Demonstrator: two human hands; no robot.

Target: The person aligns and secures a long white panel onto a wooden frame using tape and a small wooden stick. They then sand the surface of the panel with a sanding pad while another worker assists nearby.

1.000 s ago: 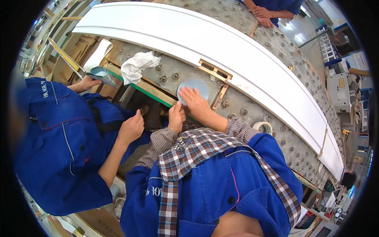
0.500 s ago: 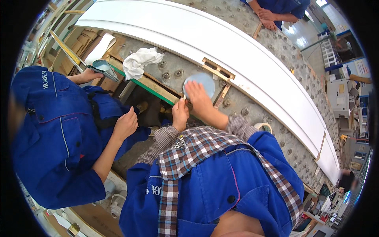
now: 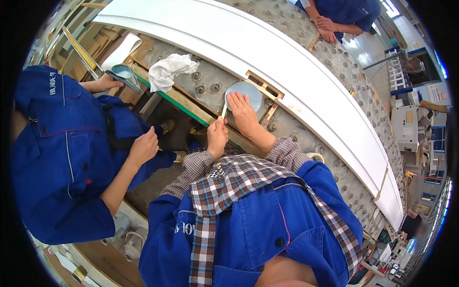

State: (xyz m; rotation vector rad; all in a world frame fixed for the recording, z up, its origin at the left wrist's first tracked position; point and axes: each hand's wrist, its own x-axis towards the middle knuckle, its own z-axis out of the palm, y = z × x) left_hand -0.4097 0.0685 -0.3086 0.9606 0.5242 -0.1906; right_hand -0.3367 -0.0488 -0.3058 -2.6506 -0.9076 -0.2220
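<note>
Working close against the bench edge, you have your left hand (image 3: 217, 137) closed around a thin pale stick (image 3: 223, 111) that stands nearly upright, while your right hand (image 3: 243, 111) lies flat, fingers spread, on the near edge of a round pale-blue disc (image 3: 246, 92). The disc rests on the grey studded worktop (image 3: 210, 76), just in front of a small wooden frame (image 3: 264, 85) that abuts the long white curved panel (image 3: 287, 71). By my judgement the step in hand is rubbing or pressing the disc onto the surface; any next move calls for steady downward pressure from the right palm and for the stick tip to be kept at the disc's rim without slipping off. Just to your left a co-worker in blue overalls has one hand (image 3: 142, 147) loosely curled near your left wrist and the other on a folded grey-blue sheet (image 3: 125, 75). A crumpled white cloth (image 3: 168, 71) lies on the worktop beside a green-edged rail (image 3: 177, 97). Beyond the panel, another person's clasped hands (image 3: 326, 28) rest on the far side of the table. Machinery and benches occupy the workshop floor to the right.
</note>
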